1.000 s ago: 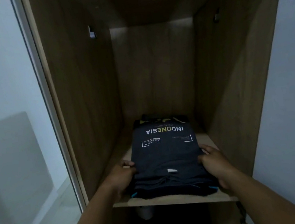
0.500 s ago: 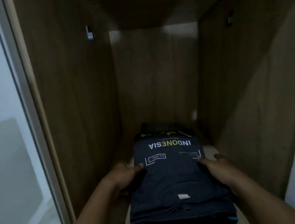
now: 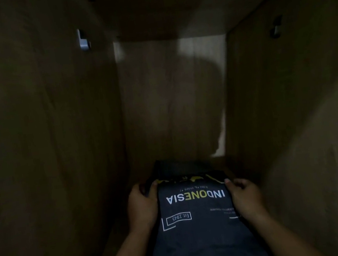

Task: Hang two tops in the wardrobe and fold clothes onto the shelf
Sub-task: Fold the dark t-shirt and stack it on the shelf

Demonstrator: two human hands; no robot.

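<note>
A stack of folded dark clothes (image 3: 199,227) lies on the wardrobe shelf, low in the middle of the view. The top piece is navy with "INDONESIA" printed upside down from where I look. My left hand (image 3: 141,207) holds the stack's left side near its far corner, fingers curled round the edge. On the opposite side my right hand (image 3: 243,195) grips the right edge the same way. The shelf board itself is almost wholly hidden under the clothes and my forearms.
Dark wooden side walls close in on both sides, with the back panel (image 3: 173,105) behind the stack. A metal bracket (image 3: 82,40) sits high on the left wall and another bracket (image 3: 275,27) on the right wall. Everything is dim.
My head has moved into the wardrobe, so the view is darker and closer. Both hands slid forward along the stack's sides, from its near end to its far end.
</note>
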